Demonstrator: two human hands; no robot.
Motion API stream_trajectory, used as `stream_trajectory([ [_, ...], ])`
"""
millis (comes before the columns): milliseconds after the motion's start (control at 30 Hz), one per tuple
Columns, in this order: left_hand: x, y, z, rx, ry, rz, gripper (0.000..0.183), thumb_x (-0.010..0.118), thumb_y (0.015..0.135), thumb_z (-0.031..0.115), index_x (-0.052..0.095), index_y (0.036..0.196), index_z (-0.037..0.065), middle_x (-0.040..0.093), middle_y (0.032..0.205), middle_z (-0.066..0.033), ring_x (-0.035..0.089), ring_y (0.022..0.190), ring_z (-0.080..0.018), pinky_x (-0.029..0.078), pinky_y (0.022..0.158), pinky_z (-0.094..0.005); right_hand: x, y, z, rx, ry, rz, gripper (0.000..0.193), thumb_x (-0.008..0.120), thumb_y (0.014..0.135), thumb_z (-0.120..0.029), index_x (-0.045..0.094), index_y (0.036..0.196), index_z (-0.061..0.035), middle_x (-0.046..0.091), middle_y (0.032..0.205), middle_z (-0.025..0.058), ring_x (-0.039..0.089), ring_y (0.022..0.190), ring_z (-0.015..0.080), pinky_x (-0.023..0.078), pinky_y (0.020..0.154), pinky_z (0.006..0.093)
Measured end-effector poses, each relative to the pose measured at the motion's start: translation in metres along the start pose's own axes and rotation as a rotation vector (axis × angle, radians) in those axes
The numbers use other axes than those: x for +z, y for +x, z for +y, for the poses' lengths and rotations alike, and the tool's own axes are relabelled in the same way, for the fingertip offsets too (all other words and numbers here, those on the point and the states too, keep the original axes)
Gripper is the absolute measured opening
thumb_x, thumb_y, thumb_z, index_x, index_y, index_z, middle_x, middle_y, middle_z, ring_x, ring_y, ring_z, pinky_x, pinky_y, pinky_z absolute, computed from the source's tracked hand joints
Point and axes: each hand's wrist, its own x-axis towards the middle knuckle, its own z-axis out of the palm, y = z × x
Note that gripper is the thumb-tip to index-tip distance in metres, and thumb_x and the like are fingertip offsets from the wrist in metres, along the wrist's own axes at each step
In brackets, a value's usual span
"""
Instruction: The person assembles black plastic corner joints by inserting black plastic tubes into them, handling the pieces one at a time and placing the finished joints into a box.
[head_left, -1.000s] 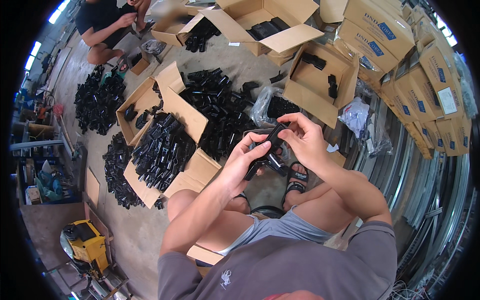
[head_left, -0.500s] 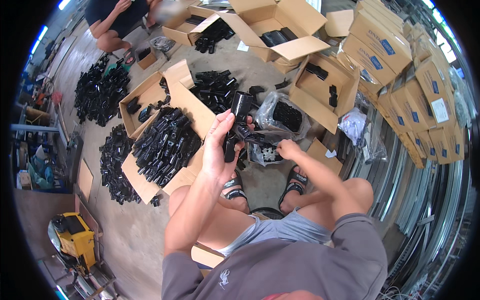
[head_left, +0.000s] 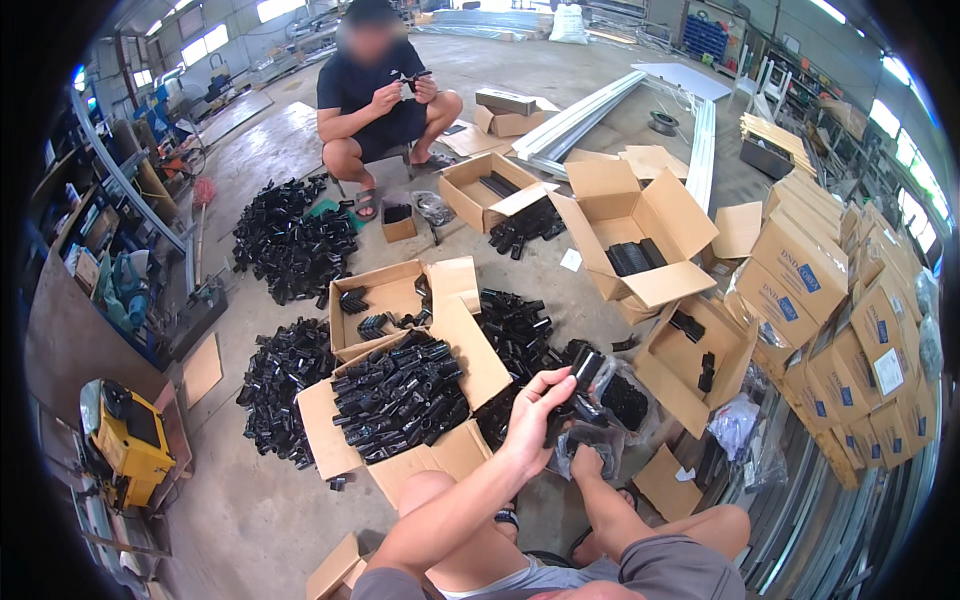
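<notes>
- 1 black part [head_left: 586, 371] is pinched between the thumb and fingers of the left hand [head_left: 533, 420], and is held up above the floor, to the right of an open box [head_left: 325, 437] heaped with similar parts.
- The right hand [head_left: 587, 463] is lowered into a clear plastic bag [head_left: 609, 442]; its fingertips are hidden, so whether anything is gripped cannot be told.
- Small black pieces [head_left: 627, 403] are gathered just beyond that bag.
- Farther off, another dark piece [head_left: 412, 78] is held in both hands by a crouching person [head_left: 360, 95].
- Closed cartons [head_left: 800, 262] are stacked at the right.
</notes>
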Motion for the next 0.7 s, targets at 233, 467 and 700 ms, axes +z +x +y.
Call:
stream_trajectory([
  [233, 0.01, -0.001, -0.006, -0.007, -0.034, -0.039, 0.011, 0.059, 0.098, 0.016, 0.062, 0.108, 0.014, 0.071, 0.104, -0.0078, 0.069, 0.088, -0.0152, 0.048, 0.068, -0.025, 0.013, 0.017, 0.005, -0.098, 0.024, 0.003, 0.022, 0.054, 0.09, -0.012, 0.066, 0.106, -0.0027, 0.069, 0.104, 0.0256, 0.067, 0.101, 0.0425, 0.052, 0.089, 0.0512],
  [467, 0.007, 0.005, -0.007, 0.023, -0.103, -0.032, 0.016, 0.061, 0.096, 0.014, 0.061, 0.112, 0.009, 0.07, 0.104, -0.0112, 0.069, 0.09, -0.0192, 0.055, 0.08, -0.0325, 0.012, 0.014, 0.001, -0.14, 0.096, 0.088, 0.021, 0.055, 0.089, -0.012, 0.065, 0.104, -0.002, 0.068, 0.1, 0.027, 0.066, 0.1, 0.0445, 0.052, 0.088, 0.0519],
  [700, -0.005, 0.015, -0.015, 0.164, 0.132, 0.07, 0.027, 0.065, 0.094, 0.013, 0.059, 0.119, 0.006, 0.071, 0.103, -0.0137, 0.07, 0.087, -0.0191, 0.056, 0.077, -0.0313, -0.104, -0.031, -0.035, -0.068, 1.18, 0.343, 0.016, 0.071, 0.086, -0.008, 0.068, 0.098, 0.001, 0.071, 0.086, 0.0085, 0.068, 0.077, 0.0168, 0.053, 0.072, 0.0306],
])
